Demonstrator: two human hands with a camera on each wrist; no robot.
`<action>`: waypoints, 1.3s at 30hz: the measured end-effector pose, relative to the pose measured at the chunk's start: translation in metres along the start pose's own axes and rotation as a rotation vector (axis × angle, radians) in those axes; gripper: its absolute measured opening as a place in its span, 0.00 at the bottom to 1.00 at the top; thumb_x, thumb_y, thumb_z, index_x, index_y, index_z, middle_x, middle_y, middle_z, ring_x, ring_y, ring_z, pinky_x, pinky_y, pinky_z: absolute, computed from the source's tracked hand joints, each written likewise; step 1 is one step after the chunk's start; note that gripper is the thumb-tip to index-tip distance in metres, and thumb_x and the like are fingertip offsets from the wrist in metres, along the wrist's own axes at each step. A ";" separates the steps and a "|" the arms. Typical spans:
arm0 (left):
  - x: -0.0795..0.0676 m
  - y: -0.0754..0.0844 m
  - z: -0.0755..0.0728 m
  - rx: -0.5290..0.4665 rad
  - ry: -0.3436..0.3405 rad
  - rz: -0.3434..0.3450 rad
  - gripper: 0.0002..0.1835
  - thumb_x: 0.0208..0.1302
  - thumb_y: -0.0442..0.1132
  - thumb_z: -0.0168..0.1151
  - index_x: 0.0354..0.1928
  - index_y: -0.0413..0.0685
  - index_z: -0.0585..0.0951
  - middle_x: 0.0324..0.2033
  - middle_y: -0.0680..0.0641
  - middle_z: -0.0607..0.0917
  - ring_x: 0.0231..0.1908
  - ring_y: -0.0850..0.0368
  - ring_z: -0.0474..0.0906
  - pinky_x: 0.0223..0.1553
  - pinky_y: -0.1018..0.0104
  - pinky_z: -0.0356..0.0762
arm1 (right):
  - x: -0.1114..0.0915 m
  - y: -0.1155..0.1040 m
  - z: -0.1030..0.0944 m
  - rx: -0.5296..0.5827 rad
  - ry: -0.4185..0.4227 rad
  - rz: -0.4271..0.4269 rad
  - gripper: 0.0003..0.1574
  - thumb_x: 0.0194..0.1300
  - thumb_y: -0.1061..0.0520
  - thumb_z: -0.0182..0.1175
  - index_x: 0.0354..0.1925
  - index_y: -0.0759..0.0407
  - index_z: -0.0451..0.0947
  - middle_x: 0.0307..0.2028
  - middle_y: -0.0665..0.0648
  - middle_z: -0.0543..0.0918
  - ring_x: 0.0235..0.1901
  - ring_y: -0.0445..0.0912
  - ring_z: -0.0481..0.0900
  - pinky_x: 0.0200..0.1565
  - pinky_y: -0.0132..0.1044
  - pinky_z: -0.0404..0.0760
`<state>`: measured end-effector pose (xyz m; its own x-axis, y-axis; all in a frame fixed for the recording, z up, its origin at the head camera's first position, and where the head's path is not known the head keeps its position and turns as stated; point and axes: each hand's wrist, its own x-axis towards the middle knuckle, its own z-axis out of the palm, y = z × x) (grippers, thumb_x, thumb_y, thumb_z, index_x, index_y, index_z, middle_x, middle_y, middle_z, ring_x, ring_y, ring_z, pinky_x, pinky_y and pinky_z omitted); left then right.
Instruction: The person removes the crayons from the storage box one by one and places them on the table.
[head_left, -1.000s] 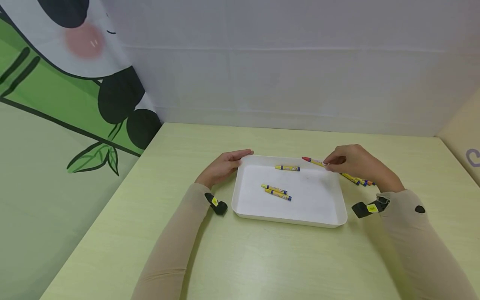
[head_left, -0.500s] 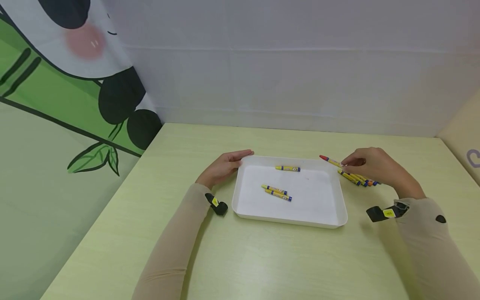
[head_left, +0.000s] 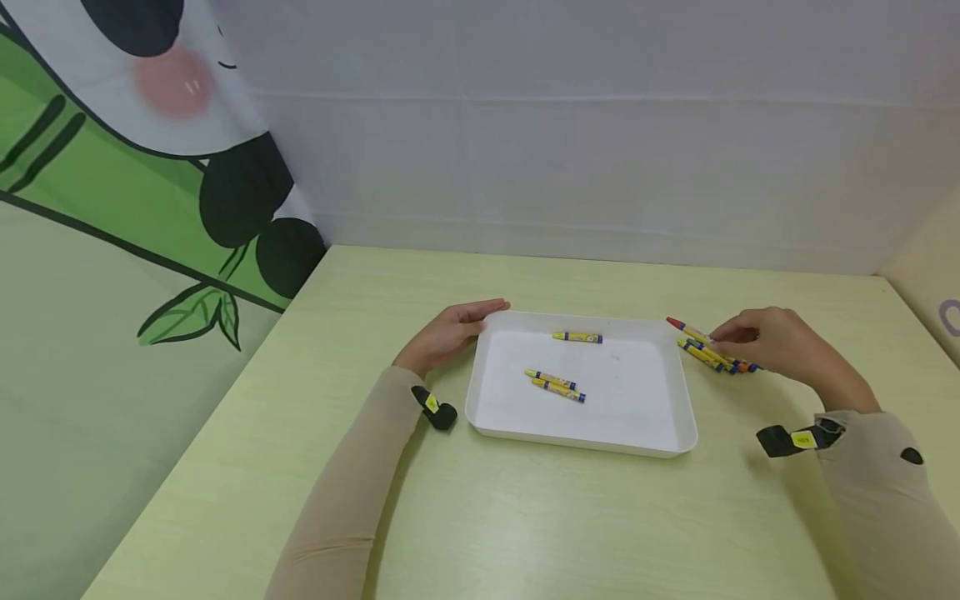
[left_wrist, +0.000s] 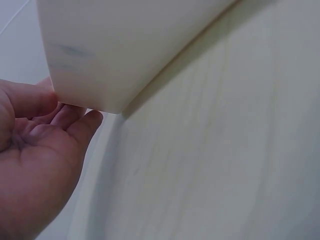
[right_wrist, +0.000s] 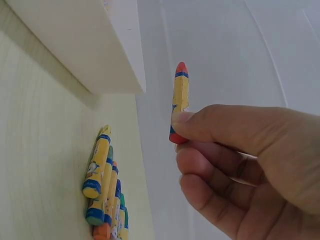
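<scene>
Head view: right hand (head_left: pixel 776 346) pinches the red crayon (head_left: pixel 689 330), now farther from the tray (head_left: pixel 630 404); left hand (head_left: pixel 444 336) still grips it.

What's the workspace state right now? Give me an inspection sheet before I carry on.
Surface: pale wood-look table.
Job's things: white tray holding three crayons, two side by side and one apart behind them; a bunch of crayons on the table to the tray's right, exact count unclear.
Clutter: nothing seen.
Hands: left hand holds the tray's far left corner; right hand pinches a red crayon near its blunt end, tip free.
Cables: nothing seen.
Surroundings: creased white backdrop behind; cartoon wall print at left.
</scene>
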<state>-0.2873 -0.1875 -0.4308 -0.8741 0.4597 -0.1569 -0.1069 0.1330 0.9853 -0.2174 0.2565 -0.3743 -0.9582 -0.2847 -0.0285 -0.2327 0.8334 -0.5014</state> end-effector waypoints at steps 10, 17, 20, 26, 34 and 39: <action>-0.001 0.000 -0.001 -0.001 0.002 -0.008 0.26 0.73 0.26 0.41 0.70 0.50 0.67 0.70 0.53 0.67 0.70 0.57 0.60 0.70 0.58 0.60 | -0.004 0.013 0.005 -0.005 -0.032 0.037 0.17 0.62 0.54 0.63 0.45 0.63 0.84 0.38 0.57 0.85 0.33 0.36 0.75 0.32 0.30 0.76; -0.001 0.001 -0.001 0.004 0.002 -0.014 0.26 0.73 0.26 0.41 0.70 0.50 0.67 0.70 0.53 0.67 0.70 0.57 0.60 0.70 0.58 0.60 | -0.005 0.020 0.011 0.008 -0.050 0.042 0.17 0.62 0.53 0.64 0.44 0.64 0.84 0.36 0.55 0.85 0.34 0.38 0.76 0.32 0.30 0.76; -0.001 0.001 0.000 0.001 0.002 -0.017 0.26 0.73 0.26 0.41 0.70 0.51 0.67 0.70 0.53 0.66 0.71 0.57 0.59 0.70 0.58 0.60 | -0.005 0.024 0.013 0.006 -0.052 0.035 0.17 0.62 0.53 0.64 0.43 0.65 0.84 0.35 0.54 0.85 0.33 0.38 0.76 0.31 0.30 0.75; -0.003 0.003 0.000 0.000 0.007 -0.023 0.26 0.73 0.27 0.41 0.70 0.51 0.67 0.70 0.53 0.67 0.70 0.58 0.60 0.70 0.58 0.61 | -0.006 0.027 0.019 0.005 -0.068 0.062 0.15 0.61 0.54 0.64 0.42 0.63 0.84 0.35 0.54 0.85 0.33 0.40 0.75 0.32 0.30 0.75; -0.002 0.002 -0.001 0.001 0.002 -0.021 0.26 0.73 0.26 0.41 0.70 0.51 0.67 0.70 0.53 0.66 0.71 0.58 0.59 0.71 0.58 0.59 | -0.006 0.027 0.024 0.010 -0.079 0.068 0.13 0.61 0.55 0.64 0.40 0.62 0.85 0.35 0.53 0.85 0.33 0.41 0.75 0.32 0.30 0.76; -0.002 0.002 -0.002 0.000 0.001 -0.024 0.26 0.73 0.26 0.41 0.70 0.51 0.67 0.70 0.53 0.66 0.71 0.58 0.58 0.71 0.58 0.59 | -0.006 0.027 0.025 0.012 -0.084 0.060 0.14 0.61 0.55 0.65 0.40 0.64 0.84 0.33 0.53 0.85 0.33 0.42 0.75 0.31 0.30 0.75</action>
<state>-0.2867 -0.1897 -0.4280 -0.8716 0.4559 -0.1801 -0.1273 0.1442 0.9813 -0.2138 0.2685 -0.4092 -0.9530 -0.2732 -0.1308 -0.1726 0.8446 -0.5068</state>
